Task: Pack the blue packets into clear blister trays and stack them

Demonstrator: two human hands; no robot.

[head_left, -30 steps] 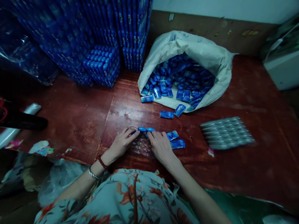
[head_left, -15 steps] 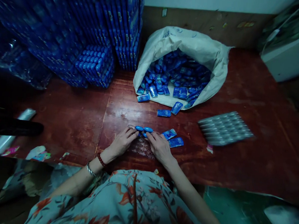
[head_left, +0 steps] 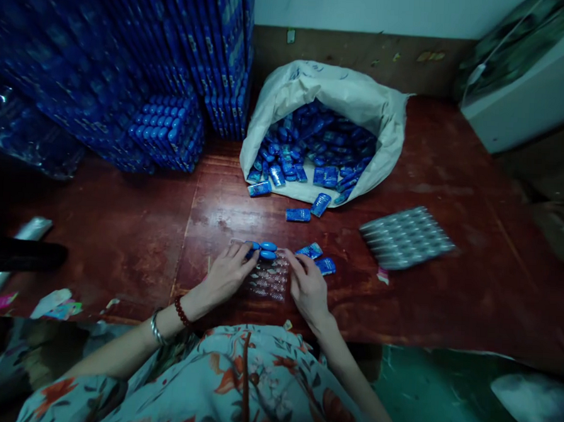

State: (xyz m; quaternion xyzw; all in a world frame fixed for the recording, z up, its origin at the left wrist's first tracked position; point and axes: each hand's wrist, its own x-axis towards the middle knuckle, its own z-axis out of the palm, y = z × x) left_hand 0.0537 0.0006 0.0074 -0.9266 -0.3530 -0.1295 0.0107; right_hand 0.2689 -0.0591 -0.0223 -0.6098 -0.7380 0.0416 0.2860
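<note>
A clear plastic tray with rows of moulded hollows (head_left: 269, 283) lies on the table in front of me. At its far end small glossy blue packs (head_left: 268, 255) stand on edge, side by side. My left hand (head_left: 226, 274) is closed at the left of these packs, its fingertips and thumb gripping the leftmost ones. My right hand (head_left: 309, 289) is at the tray's right edge, holding nothing, with its fingers loosely apart. Just beyond its fingers lie two loose blue packs (head_left: 325, 266), flat on the wood.
A white woven sack (head_left: 390, 125) lies open toward me, full of blue packs, with several spilled at its mouth. Tall stacks of filled blue trays (head_left: 168, 129) rise at the left. A stack of clear trays (head_left: 407, 238) sits at the right. A clear roll (head_left: 5, 266) lies far left.
My right hand has come off the blue packs and moved to the tray's right edge. My left hand stays at the packs. The whole view has shifted slightly.
</note>
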